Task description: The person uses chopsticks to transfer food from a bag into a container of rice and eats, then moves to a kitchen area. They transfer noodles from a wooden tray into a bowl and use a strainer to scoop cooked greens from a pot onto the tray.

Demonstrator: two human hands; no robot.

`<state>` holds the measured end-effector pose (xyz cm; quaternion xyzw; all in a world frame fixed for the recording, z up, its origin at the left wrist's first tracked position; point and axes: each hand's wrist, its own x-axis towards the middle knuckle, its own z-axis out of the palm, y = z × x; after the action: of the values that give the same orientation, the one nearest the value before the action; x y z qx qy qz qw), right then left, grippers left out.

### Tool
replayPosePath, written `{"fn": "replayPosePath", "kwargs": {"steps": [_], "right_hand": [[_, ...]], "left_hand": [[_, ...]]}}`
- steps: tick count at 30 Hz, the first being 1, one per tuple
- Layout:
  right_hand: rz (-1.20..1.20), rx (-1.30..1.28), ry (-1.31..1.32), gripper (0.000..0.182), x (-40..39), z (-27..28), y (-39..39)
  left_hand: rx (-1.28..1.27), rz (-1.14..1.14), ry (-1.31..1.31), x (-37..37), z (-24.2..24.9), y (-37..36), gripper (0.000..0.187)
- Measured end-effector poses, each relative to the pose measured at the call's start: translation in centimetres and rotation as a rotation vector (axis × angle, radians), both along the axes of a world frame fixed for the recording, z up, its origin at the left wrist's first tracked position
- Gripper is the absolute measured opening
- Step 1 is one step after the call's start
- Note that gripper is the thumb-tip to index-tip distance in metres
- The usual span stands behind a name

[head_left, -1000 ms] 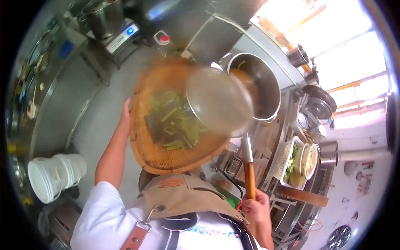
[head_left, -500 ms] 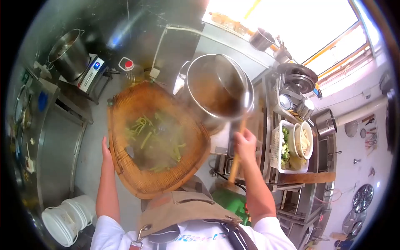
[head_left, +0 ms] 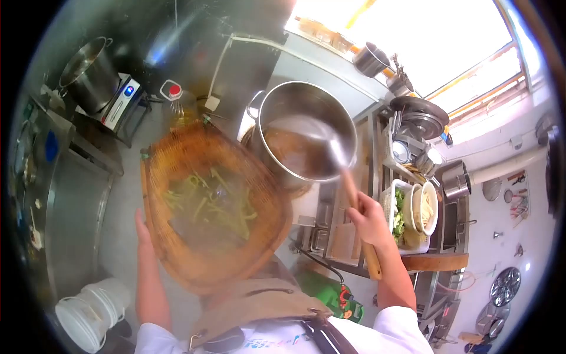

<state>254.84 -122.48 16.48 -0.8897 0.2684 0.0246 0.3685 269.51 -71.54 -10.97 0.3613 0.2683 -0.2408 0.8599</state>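
My left hand (head_left: 143, 228) grips the left side of a woven bamboo basket (head_left: 268, 227), its other fingers hidden under the rim. Green bean pods or similar cut green stalks (head_left: 215, 200) lie in the basket, with steam over them. In my right hand (head_left: 368, 217) is the wooden handle of a large metal ladle (head_left: 351, 187). The ladle's head dips into a deep steel pot (head_left: 348, 127) and is smeared by motion. Brownish liquid (head_left: 289, 147) stands in the pot, just right of the basket.
Right of me, a white crate (head_left: 386, 206) holds greens and bowls beside stacked steel lids (head_left: 420, 118). An oil jug (head_left: 184, 109) stands behind the basket. Another pot (head_left: 91, 76) sits on a cooker at left. White buckets (head_left: 88, 312) and a green gas cylinder (head_left: 321, 289) are low down.
My right hand has moved right and down with the ladle, whose head went from raised above the pot to lower inside it. The basket shifted slightly left and down in view.
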Motion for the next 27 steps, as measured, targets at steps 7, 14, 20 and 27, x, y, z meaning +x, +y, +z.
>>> {"fn": "replayPosePath", "kwargs": {"steps": [7,14,20,27], "right_hand": [[-0.253,0.261,-0.437,0.03,4.2,-10.3,3.9],[-0.037,-0.066,-0.175,0.039,3.1,-12.7,3.5],[0.104,-0.086,-0.02,0.044,-0.7,-1.5,-1.3],[0.123,-0.204,-0.228,0.035,3.6,-9.3,-3.2]], "left_hand": [[0.09,-0.016,0.038,0.5,1.0,-0.1,0.084],[0.087,-0.039,-0.109,0.4,2.6,-1.4,0.084],[0.18,-0.034,-0.122,0.3,2.9,-1.5,0.084],[0.061,-0.053,-0.034,0.7,2.0,-0.6,0.081]]}}
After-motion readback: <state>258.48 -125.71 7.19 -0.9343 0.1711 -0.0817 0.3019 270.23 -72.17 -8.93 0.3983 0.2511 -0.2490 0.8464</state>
